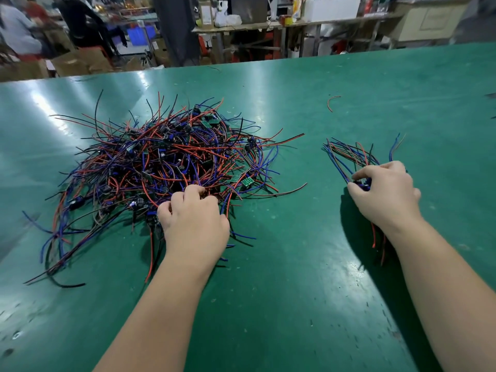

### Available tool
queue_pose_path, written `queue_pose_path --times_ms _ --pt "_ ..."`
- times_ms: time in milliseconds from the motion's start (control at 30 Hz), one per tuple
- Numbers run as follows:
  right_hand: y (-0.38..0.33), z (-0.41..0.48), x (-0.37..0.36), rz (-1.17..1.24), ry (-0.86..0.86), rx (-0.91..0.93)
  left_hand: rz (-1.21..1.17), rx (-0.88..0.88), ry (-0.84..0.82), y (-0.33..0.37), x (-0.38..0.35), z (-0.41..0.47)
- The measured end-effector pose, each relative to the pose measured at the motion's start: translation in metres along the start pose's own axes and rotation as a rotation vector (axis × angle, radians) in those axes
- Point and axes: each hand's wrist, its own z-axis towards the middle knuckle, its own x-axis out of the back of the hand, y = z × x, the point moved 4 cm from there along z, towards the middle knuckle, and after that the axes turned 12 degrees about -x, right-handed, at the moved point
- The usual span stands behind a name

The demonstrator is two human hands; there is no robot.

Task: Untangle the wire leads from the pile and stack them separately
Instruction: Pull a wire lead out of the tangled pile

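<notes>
A big tangled pile of red, blue and black wire leads [166,162] with small green boards lies on the left of the green table [295,264]. My left hand [193,218] sits at the pile's near edge, fingers curled into the wires. To the right lies a small separate bundle of leads [349,157], fanned out away from me. My right hand [383,194] grips that bundle at its near end, thumb and fingers pinched round it. A few red wire ends stick out under my right wrist.
A single loose red wire [332,102] lies farther back on the table. Beyond the table's far edge stand cardboard boxes [80,63], benches with bottles and a person at the left. Bare green surface lies between the pile and the bundle.
</notes>
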Motion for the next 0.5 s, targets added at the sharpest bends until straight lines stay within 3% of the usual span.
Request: queue_pose_path --times_ms 300,500 --pt "-0.022 -0.024 -0.001 0.099 -0.056 0.139 0.122 0.021 0.092 0.006 -0.002 0.008" --pt "-0.034 -0.039 0.002 0.179 -0.058 0.224 0.161 0.001 0.050 0.009 -0.007 0.009"
